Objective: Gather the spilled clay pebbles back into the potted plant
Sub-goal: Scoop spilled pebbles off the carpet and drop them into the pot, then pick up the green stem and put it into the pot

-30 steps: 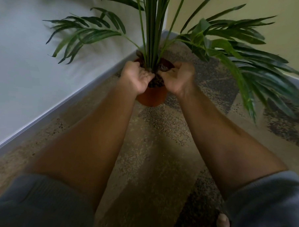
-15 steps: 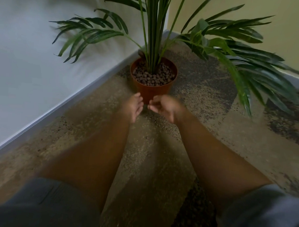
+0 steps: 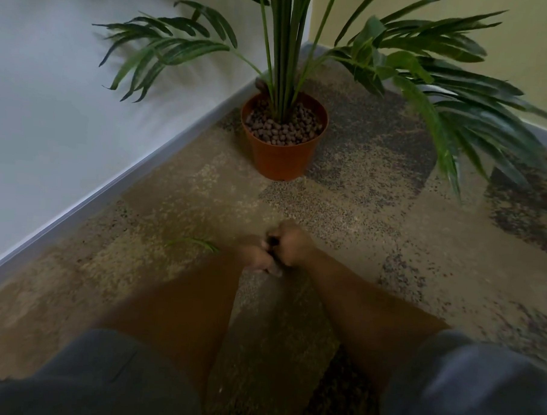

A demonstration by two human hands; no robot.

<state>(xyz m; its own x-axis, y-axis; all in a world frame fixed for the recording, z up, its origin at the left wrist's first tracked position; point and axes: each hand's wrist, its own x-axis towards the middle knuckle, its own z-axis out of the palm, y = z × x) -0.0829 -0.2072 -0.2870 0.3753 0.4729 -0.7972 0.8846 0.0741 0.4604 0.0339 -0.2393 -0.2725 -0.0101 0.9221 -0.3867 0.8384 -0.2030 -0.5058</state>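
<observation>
The clay pebbles (image 3: 283,126) sit in the orange pot (image 3: 280,157) near the top middle, straight up the frame from the left hand (image 3: 257,258) and right hand (image 3: 291,244), curled together low down, too blurry to tell what they hold

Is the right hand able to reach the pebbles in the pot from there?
Probably yes. The right hand sits on the carpet before the pot, with bare floor between. The pebbles lie open on the near side, and the fronds arch higher.
</observation>
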